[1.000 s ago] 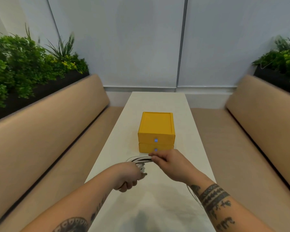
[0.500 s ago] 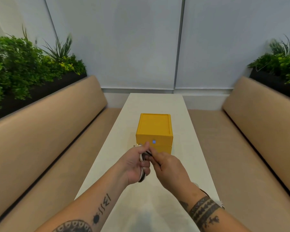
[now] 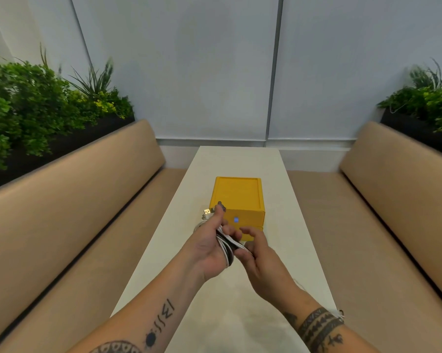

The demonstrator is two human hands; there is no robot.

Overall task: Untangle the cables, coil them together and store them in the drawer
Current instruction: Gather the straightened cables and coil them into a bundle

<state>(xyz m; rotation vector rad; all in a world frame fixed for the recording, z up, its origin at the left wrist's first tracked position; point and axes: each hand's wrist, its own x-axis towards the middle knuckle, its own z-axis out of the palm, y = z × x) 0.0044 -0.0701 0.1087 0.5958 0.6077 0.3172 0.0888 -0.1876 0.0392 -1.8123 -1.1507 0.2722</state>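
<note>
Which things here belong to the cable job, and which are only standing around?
Part of the job: cables, yellow drawer box, left hand, right hand.
Only around: white table, tan benches, plants.

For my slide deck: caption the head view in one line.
Left hand grips coiled black and white cables, right hand touching them, before a yellow drawer box.

I note 1 long pale table [image 3: 240, 159]; 1 yellow 2-drawer box [image 3: 236, 192] stands on it, centred across its width, fronts facing me.
</note>
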